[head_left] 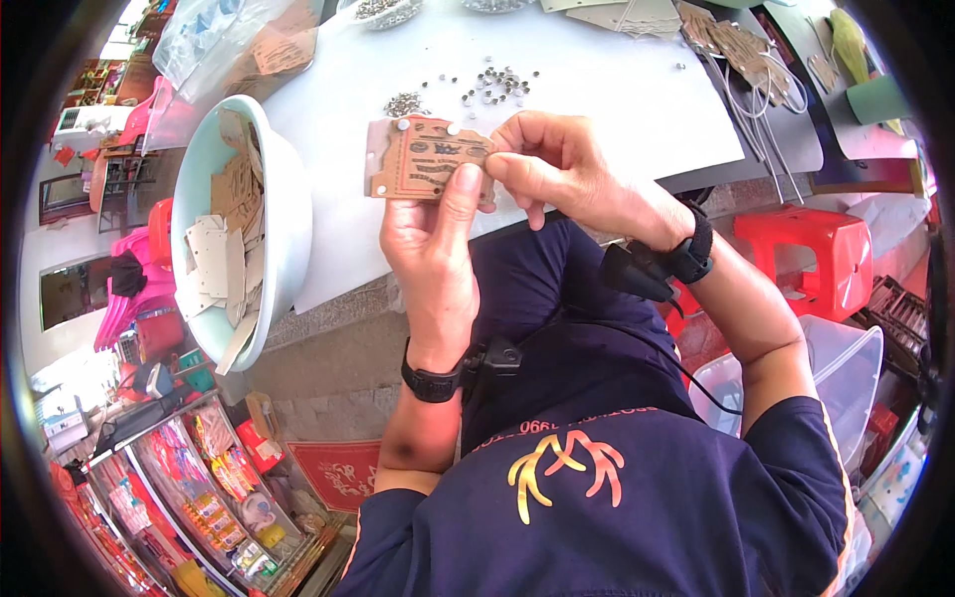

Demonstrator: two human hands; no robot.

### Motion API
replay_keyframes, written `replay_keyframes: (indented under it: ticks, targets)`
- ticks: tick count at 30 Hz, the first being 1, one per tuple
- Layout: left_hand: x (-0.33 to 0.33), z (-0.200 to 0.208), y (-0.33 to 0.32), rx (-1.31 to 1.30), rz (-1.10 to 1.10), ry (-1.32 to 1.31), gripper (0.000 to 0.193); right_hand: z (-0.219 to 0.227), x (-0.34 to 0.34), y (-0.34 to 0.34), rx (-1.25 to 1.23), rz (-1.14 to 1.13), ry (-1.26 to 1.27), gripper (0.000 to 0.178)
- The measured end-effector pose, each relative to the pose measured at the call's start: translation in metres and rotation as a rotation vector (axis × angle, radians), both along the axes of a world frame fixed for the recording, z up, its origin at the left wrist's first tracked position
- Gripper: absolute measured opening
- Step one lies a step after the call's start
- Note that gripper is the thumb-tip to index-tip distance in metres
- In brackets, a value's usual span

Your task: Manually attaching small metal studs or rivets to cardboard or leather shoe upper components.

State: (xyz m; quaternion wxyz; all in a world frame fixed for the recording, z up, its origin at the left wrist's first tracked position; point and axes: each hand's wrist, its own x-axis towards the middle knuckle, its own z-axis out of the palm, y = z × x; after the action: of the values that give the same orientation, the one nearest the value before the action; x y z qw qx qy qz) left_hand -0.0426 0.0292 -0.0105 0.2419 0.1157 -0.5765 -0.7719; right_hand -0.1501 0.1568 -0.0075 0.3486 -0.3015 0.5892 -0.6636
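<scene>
A brown printed cardboard tag [418,164] is held up over the near edge of the white table, with small round metal studs along its upper edge and lower corners. From below, my left hand [435,249] grips it, the thumb lying across its printed face. My right hand [562,169] is closed in a pinch at the tag's right edge; whether a small stud is also between those fingertips I cannot see. Just beyond the tag lie loose metal studs [497,87] and a small heap of tiny metal pieces [403,104].
On the left, a pale blue basin [295,214] holds many cardboard pieces [211,261]. Clear plastic bags [214,45] lie behind it. At the far right is a stack of tags with white cords [741,55]. A red stool [811,254] stands right of my legs.
</scene>
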Motion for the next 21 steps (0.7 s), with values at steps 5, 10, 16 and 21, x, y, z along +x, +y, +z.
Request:
replay_keyframes:
  ticks: [5, 10, 16, 21]
  targets:
    - [0.002, 0.004, -0.002, 0.045, -0.045, -0.027, 0.030, 0.011, -0.003, 0.010, -0.063, 0.076, -0.161, 0.028]
    - [0.002, 0.008, -0.002, 0.107, -0.092, -0.015, 0.028, 0.011, -0.003, 0.015, -0.094, 0.078, -0.226, 0.030]
    - [0.003, 0.011, -0.004, 0.196, -0.177, -0.022, 0.029, 0.017, -0.004, 0.020, -0.074, 0.066, -0.195, 0.029]
    - [0.006, 0.015, -0.006, 0.117, -0.242, -0.053, 0.026, 0.014, -0.006, 0.018, -0.042, 0.054, -0.053, 0.025]
